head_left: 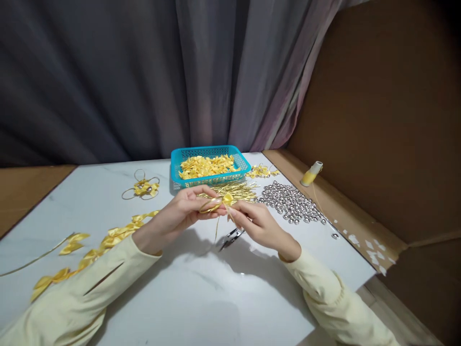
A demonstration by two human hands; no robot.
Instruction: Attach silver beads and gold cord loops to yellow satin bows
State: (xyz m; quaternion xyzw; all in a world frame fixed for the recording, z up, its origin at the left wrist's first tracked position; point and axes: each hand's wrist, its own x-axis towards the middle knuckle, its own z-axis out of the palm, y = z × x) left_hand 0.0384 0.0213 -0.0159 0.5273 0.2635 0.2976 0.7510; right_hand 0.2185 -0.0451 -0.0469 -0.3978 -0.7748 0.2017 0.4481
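Over the middle of the table, my left hand (189, 207) is closed around looped gold wire (208, 208). A yellow satin ribbon bow (228, 199) sits at the end of the loops, between both hands. My right hand (260, 225) pinches the wire just below the bow; its fingertips partly hide what they grip. One thin wire end (216, 229) hangs down between the hands. Beneath the right fingers, a small pair of metal snips (232, 238) lies on the table. Behind the hands is a bundle of cut gold wires (237, 191), partly covered by them.
A blue basket (174, 170) of yellow bows stands at the back. Silver bells or beads (290, 202) are spread at right, near a thread spool (311, 174). Wire-and-bow pieces (146, 189) lie back left; a row of bows (113, 238) runs beside my left forearm. Cardboard (378, 120) walls the right.
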